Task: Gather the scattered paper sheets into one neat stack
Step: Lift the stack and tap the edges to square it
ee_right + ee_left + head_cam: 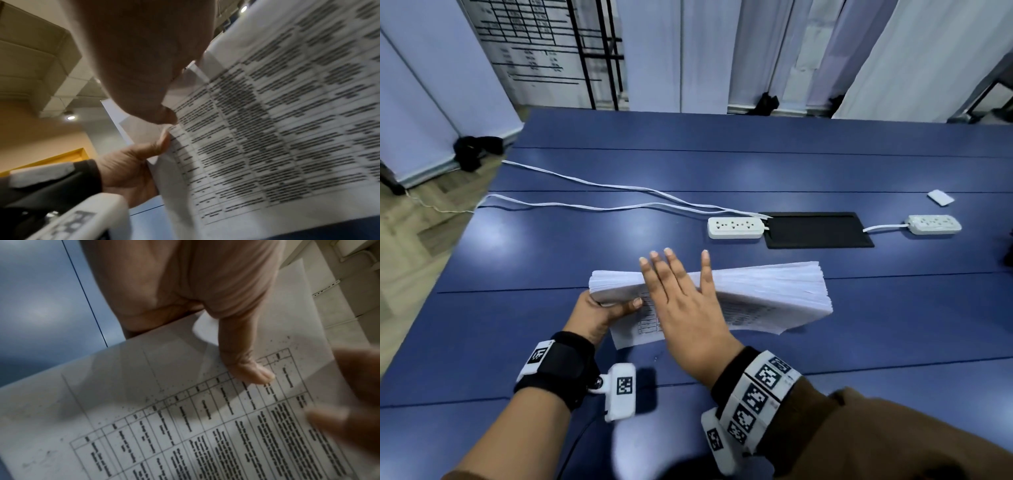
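Observation:
A thick stack of white paper sheets (767, 287) stands tilted on its long edge on the blue table (544, 246), its printed face towards me. My left hand (616, 308) grips the stack's left end, thumb (252, 369) pressed on the printed top sheet (185, 418); its other fingers are hidden behind the paper. My right hand (678, 284) lies flat against the printed face with straight, spread fingers reaching over the top edge. In the right wrist view the printed sheet (287, 129) fills the right side, with the left hand (131, 165) holding its edge.
Behind the stack lie a white power strip (735, 227), a black inset panel (818, 229) and a second power strip (934, 224). White cables (602, 192) run off the table's left edge. A small white card (940, 197) lies at the far right.

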